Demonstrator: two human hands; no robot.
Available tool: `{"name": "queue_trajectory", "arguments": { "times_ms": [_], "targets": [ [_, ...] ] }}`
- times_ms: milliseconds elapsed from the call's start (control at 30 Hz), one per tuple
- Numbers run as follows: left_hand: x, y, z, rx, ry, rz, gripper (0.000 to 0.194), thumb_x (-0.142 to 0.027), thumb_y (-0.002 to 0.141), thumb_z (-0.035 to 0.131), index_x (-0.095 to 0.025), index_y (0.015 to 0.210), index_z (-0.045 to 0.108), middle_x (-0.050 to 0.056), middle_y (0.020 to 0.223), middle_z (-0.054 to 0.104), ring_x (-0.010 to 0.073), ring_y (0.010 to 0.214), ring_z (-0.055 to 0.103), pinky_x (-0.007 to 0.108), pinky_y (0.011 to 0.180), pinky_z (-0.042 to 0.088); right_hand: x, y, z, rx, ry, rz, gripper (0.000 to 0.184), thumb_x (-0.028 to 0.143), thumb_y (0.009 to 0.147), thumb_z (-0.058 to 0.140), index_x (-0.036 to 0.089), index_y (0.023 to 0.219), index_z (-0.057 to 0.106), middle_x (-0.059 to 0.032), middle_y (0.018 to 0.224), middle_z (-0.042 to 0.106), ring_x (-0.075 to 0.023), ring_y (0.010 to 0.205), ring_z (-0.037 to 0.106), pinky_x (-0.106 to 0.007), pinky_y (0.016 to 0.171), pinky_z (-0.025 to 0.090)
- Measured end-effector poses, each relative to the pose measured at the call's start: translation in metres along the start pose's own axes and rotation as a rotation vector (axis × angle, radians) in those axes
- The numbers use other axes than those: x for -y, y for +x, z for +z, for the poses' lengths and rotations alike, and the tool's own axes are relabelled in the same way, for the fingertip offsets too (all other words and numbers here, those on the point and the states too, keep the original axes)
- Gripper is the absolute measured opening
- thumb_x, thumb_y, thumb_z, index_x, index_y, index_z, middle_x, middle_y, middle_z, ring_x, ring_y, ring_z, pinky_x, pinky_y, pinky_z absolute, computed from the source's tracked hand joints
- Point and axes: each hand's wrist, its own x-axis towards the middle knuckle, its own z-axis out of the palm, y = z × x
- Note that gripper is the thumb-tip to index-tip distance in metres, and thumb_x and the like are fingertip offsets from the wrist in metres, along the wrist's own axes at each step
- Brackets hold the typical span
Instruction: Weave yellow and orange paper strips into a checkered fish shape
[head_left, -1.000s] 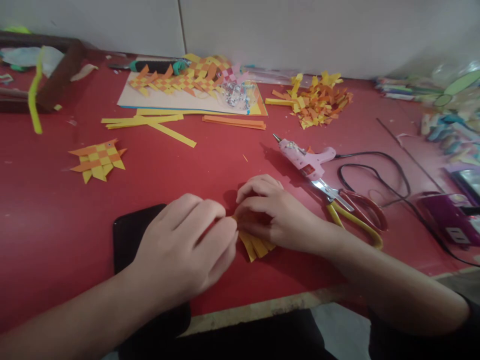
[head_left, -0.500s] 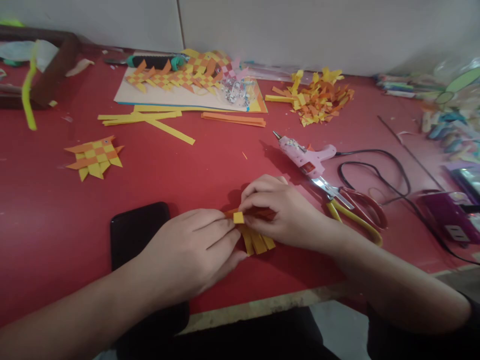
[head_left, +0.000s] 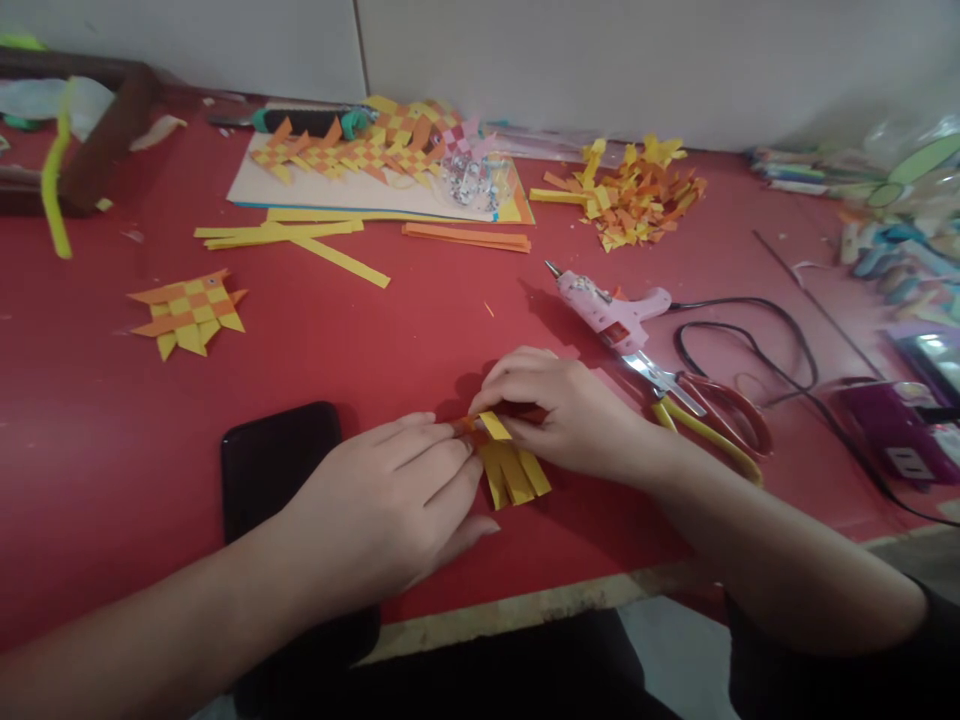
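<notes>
Low over the red table, both my hands hold a small weave of yellow and orange paper strips. My left hand grips its left side, fingers pressed together and thumb apart below. On the upper right, my right hand pinches the weave with curled fingers. A short yellow strip end sticks up between the hands, while several yellow ends fan out below. My fingers hide much of the weave. A black phone-like slab lies partly under my left forearm. To the left rests a finished woven paper fish.
Right of my hands are a pink glue gun and scissors with red and yellow handles. Loose yellow strips, orange strips and a heap of paper scraps lie farther back. A purple power socket sits at right.
My left fingers have flattened and lowered, uncovering the yellow strip end, which now leans right over the weave. My right hand stays close, still pinching. The view has shifted slightly.
</notes>
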Motion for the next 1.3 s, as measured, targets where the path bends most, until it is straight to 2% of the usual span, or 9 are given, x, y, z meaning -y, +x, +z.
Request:
{"name": "queue_trajectory", "arguments": {
  "times_ms": [367,500,667,733,833,933,1033,1200,1300],
  "targets": [
    [0.000,-0.002,0.002,-0.015,0.052,0.013,0.033,-0.033,0.098,0.053,-0.007,0.099,0.074,0.015,0.101,0.078,0.0284,0.087,0.074,0.045,0.083,0.063,0.004,0.001,0.002,-0.014,0.015,0.100,0.007,0.021,0.089,0.065,0.017,0.088,0.071,-0.0038,0.087,0.068,-0.0155,0.084,0.061,-0.028,0.077,0.047],
    [-0.001,0.000,0.001,0.000,0.007,-0.021,0.035,-0.033,0.099,0.051,-0.007,0.098,0.074,0.014,0.099,0.077,0.0281,0.087,0.073,0.046,0.086,0.062,0.006,0.002,0.005,-0.065,0.025,0.126,0.013,0.021,0.085,0.069,0.016,0.098,0.067,-0.0023,0.086,0.068,-0.0147,0.081,0.062,-0.027,0.075,0.047],
    [0.001,0.001,0.001,0.018,-0.028,-0.014,0.033,-0.032,0.099,0.051,-0.007,0.104,0.072,0.013,0.103,0.076,0.0292,0.097,0.072,0.048,0.095,0.058,0.002,-0.005,-0.010,-0.118,-0.025,0.091,0.014,0.021,0.087,0.066,0.018,0.100,0.065,-0.0044,0.098,0.068,-0.0174,0.093,0.062,-0.031,0.084,0.048],
    [0.002,0.001,0.002,0.037,-0.026,0.004,0.034,-0.031,0.099,0.050,-0.006,0.108,0.070,0.014,0.108,0.076,0.0295,0.099,0.071,0.046,0.095,0.058,-0.002,-0.011,-0.022,-0.068,-0.026,0.039,0.011,0.019,0.089,0.062,0.019,0.099,0.065,-0.0046,0.099,0.066,-0.0175,0.096,0.061,-0.031,0.088,0.048],
    [0.002,0.001,0.005,0.069,-0.035,0.003,0.035,-0.032,0.100,0.048,-0.006,0.109,0.069,0.015,0.109,0.074,0.0301,0.099,0.071,0.047,0.095,0.058,-0.006,-0.019,-0.037,0.152,0.007,-0.075,0.019,0.012,0.086,0.060,0.020,0.103,0.066,-0.0053,0.105,0.063,-0.0167,0.102,0.058,-0.030,0.091,0.047],
    [0.002,0.001,0.006,0.078,-0.042,-0.015,0.033,-0.031,0.100,0.047,-0.008,0.108,0.069,0.014,0.107,0.074,0.0299,0.099,0.071,0.047,0.097,0.057,-0.009,-0.023,-0.042,0.274,-0.013,-0.134,0.024,0.021,0.087,0.065,0.020,0.110,0.064,-0.0077,0.114,0.059,-0.0186,0.108,0.054,-0.033,0.095,0.046],
    [0.001,0.000,0.006,0.091,-0.039,-0.024,0.032,-0.031,0.100,0.048,-0.008,0.110,0.068,0.013,0.110,0.073,0.0287,0.100,0.070,0.046,0.099,0.055,-0.011,-0.024,-0.037,0.283,-0.041,-0.146,0.031,0.033,0.088,0.068,0.017,0.113,0.063,-0.0098,0.114,0.058,-0.0207,0.109,0.052,-0.036,0.095,0.046],
    [0.002,-0.001,0.006,0.101,-0.054,-0.034,0.037,-0.036,0.101,0.046,-0.011,0.121,0.065,0.012,0.123,0.070,0.0281,0.110,0.067,0.045,0.103,0.051,-0.015,-0.021,-0.031,0.259,-0.041,-0.157,0.024,0.033,0.093,0.063,0.018,0.111,0.064,-0.0090,0.113,0.058,-0.0197,0.108,0.052,-0.036,0.096,0.045],
    [0.002,-0.002,0.007,0.114,-0.050,-0.034,0.042,-0.040,0.102,0.044,-0.011,0.122,0.066,0.013,0.125,0.070,0.0283,0.113,0.066,0.046,0.105,0.048,-0.017,-0.020,-0.031,0.266,-0.045,-0.137,0.030,0.041,0.092,0.065,0.019,0.112,0.064,-0.0085,0.114,0.058,-0.0200,0.109,0.052,-0.036,0.097,0.044]
  ]
}}
